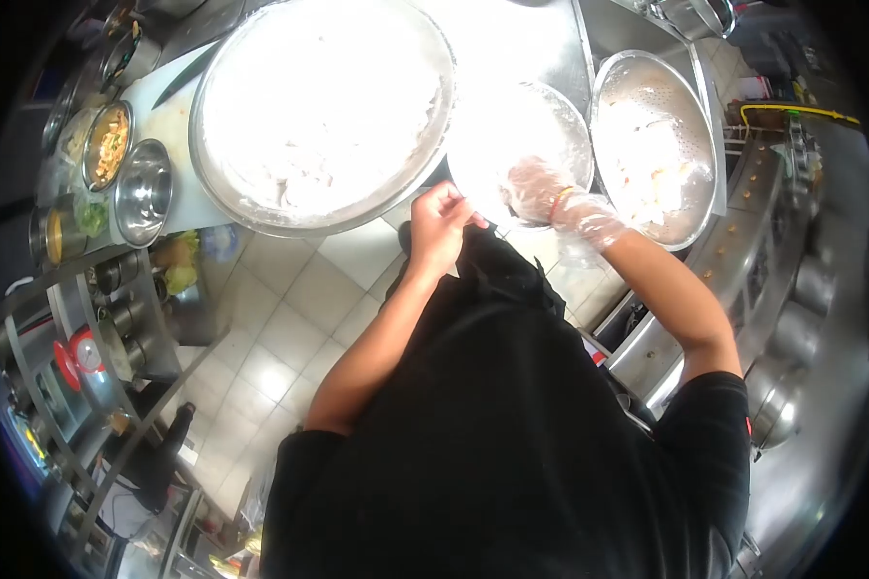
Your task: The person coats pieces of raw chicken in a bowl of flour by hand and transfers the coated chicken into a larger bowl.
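My left hand [439, 230] is bare and held at the table's front edge, beside the rim of a wide metal bowl [203, 179] of white powder. Its thumb and fingers are pressed together; whatever they may hold is too small to make out. A clear plastic glove covers my right hand [541, 193], which is over the near side of a smaller round bowl [589, 154], also with white powder. Those fingers look curled in, and glare hides what is in them. To the right stands a perforated metal colander [705, 159] with whitish pieces inside.
At the left, a knife [183, 77] lies on a white cutting board [169, 92]. Near it are an empty steel bowl [145, 193] and a bowl of chopped food [108, 145]. A metal shelf with pots and a red scale [87, 349] stands lower left, above the tiled floor [270, 328].
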The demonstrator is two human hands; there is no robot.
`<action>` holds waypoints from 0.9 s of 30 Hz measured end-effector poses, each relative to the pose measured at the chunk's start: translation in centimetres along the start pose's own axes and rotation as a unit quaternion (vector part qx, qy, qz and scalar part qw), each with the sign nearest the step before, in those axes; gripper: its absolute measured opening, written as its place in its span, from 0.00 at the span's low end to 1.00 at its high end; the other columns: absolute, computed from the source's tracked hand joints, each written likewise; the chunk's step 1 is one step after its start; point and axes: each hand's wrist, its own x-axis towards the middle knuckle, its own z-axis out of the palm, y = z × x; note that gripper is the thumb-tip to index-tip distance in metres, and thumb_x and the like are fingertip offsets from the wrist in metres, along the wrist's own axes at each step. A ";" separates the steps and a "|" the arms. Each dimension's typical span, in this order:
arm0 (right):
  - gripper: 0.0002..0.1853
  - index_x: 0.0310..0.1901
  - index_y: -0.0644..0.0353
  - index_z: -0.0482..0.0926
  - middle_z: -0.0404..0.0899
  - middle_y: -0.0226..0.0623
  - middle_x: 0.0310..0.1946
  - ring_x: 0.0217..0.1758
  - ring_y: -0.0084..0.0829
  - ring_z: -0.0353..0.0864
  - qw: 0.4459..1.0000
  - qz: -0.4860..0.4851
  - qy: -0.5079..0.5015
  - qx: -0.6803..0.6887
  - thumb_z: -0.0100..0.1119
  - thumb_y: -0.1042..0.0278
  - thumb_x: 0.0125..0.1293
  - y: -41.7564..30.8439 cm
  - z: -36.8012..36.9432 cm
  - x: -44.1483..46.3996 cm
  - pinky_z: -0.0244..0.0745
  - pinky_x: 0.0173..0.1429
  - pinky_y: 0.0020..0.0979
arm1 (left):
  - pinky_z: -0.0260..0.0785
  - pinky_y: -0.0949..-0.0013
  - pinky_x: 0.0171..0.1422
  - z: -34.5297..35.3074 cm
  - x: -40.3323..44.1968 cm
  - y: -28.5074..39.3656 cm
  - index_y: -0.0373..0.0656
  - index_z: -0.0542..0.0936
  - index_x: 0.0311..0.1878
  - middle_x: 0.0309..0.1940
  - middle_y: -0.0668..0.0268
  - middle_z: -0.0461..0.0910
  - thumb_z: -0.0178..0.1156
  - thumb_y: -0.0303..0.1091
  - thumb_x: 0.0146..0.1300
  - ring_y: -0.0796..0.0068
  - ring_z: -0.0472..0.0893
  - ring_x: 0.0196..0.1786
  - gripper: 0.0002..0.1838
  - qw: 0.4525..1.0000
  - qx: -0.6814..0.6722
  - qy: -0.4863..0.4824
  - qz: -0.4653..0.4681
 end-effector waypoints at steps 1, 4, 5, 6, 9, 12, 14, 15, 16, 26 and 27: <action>0.13 0.32 0.62 0.78 0.77 0.48 0.28 0.35 0.46 0.77 0.998 0.063 -0.025 -0.016 0.50 0.62 0.49 0.2 0.0 0.6 0.71 0.42 0.36 | 0.72 0.72 0.33 -0.1 0.1 0.0 0.36 0.70 0.24 0.21 0.62 0.75 0.51 0.22 0.58 0.75 0.77 0.24 0.07 1.000 -0.006 -0.007 0.002; 0.12 0.34 0.63 0.77 0.77 0.48 0.31 0.33 0.42 0.78 0.990 0.134 -0.024 -0.045 0.53 0.65 0.49 3.6 1.3 1.5 0.73 0.39 0.35 | 0.72 0.72 0.33 -0.2 0.0 0.2 0.36 0.70 0.25 0.21 0.62 0.75 0.52 0.22 0.59 0.75 0.77 0.24 0.07 1.000 -0.005 -0.013 0.004; 0.10 0.33 0.62 0.77 0.78 0.44 0.27 0.31 0.36 0.79 0.984 0.130 0.093 0.075 0.54 0.65 0.51 4.2 -0.1 1.0 0.72 0.36 0.34 | 0.72 0.72 0.34 -0.2 -0.1 0.2 0.36 0.70 0.25 0.21 0.62 0.75 0.52 0.23 0.59 0.75 0.77 0.24 0.07 1.000 0.001 -0.014 0.003; 0.09 0.33 0.60 0.76 0.79 0.40 0.24 0.29 0.31 0.79 0.951 0.122 0.207 0.194 0.56 0.66 0.52 4.3 -2.2 0.6 0.72 0.34 0.32 | 0.72 0.72 0.34 -0.2 -0.1 0.2 0.36 0.70 0.25 0.21 0.62 0.75 0.52 0.23 0.59 0.75 0.77 0.24 0.07 1.000 -0.002 -0.013 0.004; 0.12 0.37 0.60 0.76 0.78 0.37 0.27 0.29 0.24 0.77 0.894 0.246 0.074 0.366 0.59 0.63 0.54 3.4 -9.3 -0.9 0.71 0.35 0.28 | 0.72 0.72 0.34 -0.2 -0.1 0.0 0.36 0.70 0.25 0.21 0.62 0.75 0.53 0.23 0.59 0.75 0.77 0.24 0.07 1.000 -0.016 -0.015 0.008; 0.16 0.44 0.60 0.73 0.75 0.31 0.35 0.41 0.22 0.74 0.874 0.098 0.097 0.466 0.61 0.64 0.54 2.9 -13.3 -0.5 0.72 0.40 0.27 | 0.71 0.72 0.34 -0.3 -0.1 -0.2 0.37 0.70 0.25 0.22 0.62 0.75 0.52 0.23 0.59 0.75 0.77 0.25 0.07 0.999 -0.025 -0.016 0.014; 0.17 0.45 0.60 0.73 0.75 0.32 0.35 0.41 0.22 0.74 0.892 0.008 0.106 0.440 0.61 0.64 0.54 2.1 -15.7 0.9 0.71 0.41 0.27 | 0.71 0.72 0.34 -0.4 0.0 -0.4 0.37 0.70 0.25 0.22 0.62 0.76 0.52 0.23 0.59 0.74 0.77 0.25 0.07 1.000 -0.011 -0.016 0.006; 0.17 0.45 0.60 0.73 0.76 0.32 0.36 0.41 0.22 0.75 0.905 -0.007 0.107 0.411 0.61 0.64 0.54 1.5 -16.8 1.8 0.71 0.41 0.27 | 0.71 0.72 0.34 -0.5 0.0 -0.5 0.37 0.70 0.25 0.22 0.62 0.76 0.52 0.23 0.59 0.74 0.77 0.25 0.07 1.000 -0.008 -0.020 0.007; 0.17 0.45 0.60 0.73 0.76 0.33 0.36 0.41 0.22 0.75 0.914 -0.010 0.106 0.391 0.61 0.64 0.54 1.2 -17.6 2.4 0.71 0.41 0.27 | 0.72 0.72 0.35 -0.7 0.0 -0.6 0.37 0.70 0.26 0.22 0.62 0.76 0.52 0.24 0.59 0.74 0.78 0.26 0.06 1.000 0.013 -0.015 0.003; 0.21 0.50 0.59 0.71 0.76 0.38 0.40 0.41 0.23 0.76 0.847 0.093 0.221 0.475 0.60 0.62 0.55 10.3 -17.0 -7.3 0.71 0.45 0.26 | 0.72 0.70 0.42 1.1 -4.6 -1.3 0.37 0.74 0.36 0.30 0.61 0.77 0.50 0.33 0.63 0.72 0.78 0.33 0.08 0.974 -0.037 -0.160 -0.153; 0.22 0.51 0.59 0.71 0.76 0.38 0.40 0.41 0.23 0.76 0.849 0.123 0.227 0.460 0.60 0.62 0.55 12.0 -15.3 -8.8 0.71 0.45 0.26 | 0.72 0.70 0.42 2.2 -4.6 -1.7 0.36 0.74 0.38 0.31 0.61 0.77 0.50 0.33 0.62 0.72 0.78 0.35 0.10 0.967 -0.023 -0.198 -0.156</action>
